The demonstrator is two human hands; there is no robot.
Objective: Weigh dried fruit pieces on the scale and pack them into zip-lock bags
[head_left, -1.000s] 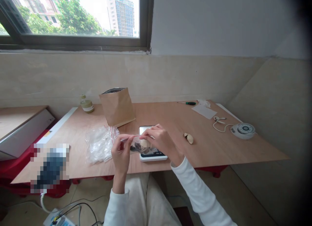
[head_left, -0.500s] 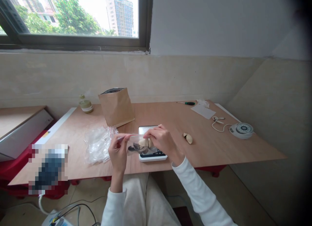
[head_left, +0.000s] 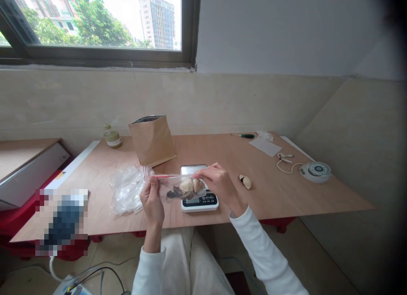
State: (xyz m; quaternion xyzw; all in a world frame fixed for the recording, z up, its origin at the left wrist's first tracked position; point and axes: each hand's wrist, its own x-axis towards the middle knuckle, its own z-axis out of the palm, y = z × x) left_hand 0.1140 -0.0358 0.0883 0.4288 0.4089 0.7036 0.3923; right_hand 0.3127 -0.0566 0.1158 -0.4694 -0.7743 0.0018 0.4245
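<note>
Both hands held a small clear bag (head_left: 181, 189) just above the near edge of the scale (head_left: 199, 200), which served as the landmark on the counter (head_left: 280, 189). The left hand (head_left: 151, 199) was clenched on the bag's left end, thumb and fingers pinching the plastic; the right hand (head_left: 219, 185) pinched the right end at the red zip strip along the top. Inside sat pale lumps and some dark pieces — what they were could not be told.

The step in hand looked like pressing the zip strip shut. To do it well, the left pinch would best stay fixed as an anchor while the right fingertips ran along the strip with even pressure, keeping the bag level so the contents stayed low and clear of the seal.

Left of the scale lay a heap of empty bags (head_left: 129, 189); behind it stood a brown paper bag (head_left: 152, 140), open at the top, and further left a little bottle (head_left: 112, 136). Right of the scale lay a loose pale piece (head_left: 245, 181) — well beyond it, a round dial (head_left: 315, 170) with a white cord, and a screwdriver (head_left: 244, 135) near the wall.
</note>
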